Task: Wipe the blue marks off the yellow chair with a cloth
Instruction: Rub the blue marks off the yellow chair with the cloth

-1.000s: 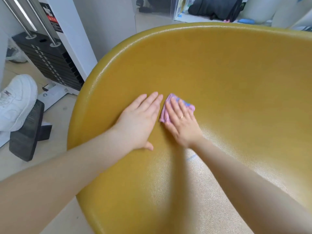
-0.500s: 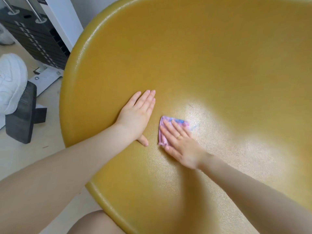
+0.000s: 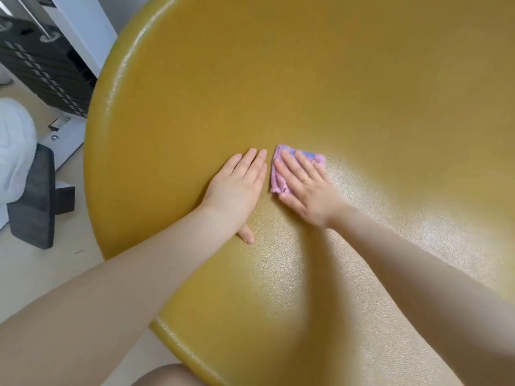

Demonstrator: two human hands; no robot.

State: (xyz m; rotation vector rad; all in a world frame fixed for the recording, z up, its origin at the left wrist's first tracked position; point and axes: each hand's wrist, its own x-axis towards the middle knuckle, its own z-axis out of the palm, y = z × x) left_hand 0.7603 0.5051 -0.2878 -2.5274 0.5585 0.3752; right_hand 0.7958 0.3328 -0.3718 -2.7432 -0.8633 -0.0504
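Observation:
The yellow chair fills most of the view, its curved shell glossy and textured. My right hand lies flat on a small folded pink cloth with blue stains, pressing it onto the seat near the middle. My left hand rests flat on the seat just left of the cloth, fingers together, holding nothing. No blue mark shows on the bare seat around the cloth; whatever is under the cloth and hand is hidden.
A black weight stack with a white frame stands at the far left. A white shoe rests on a black footrest on the pale floor. A knee shows at the bottom edge.
My right hand slid the cloth toward me and then back away across the seat. The faint blue smear seen beside the cloth half a second ago no longer shows. My head has tilted down.

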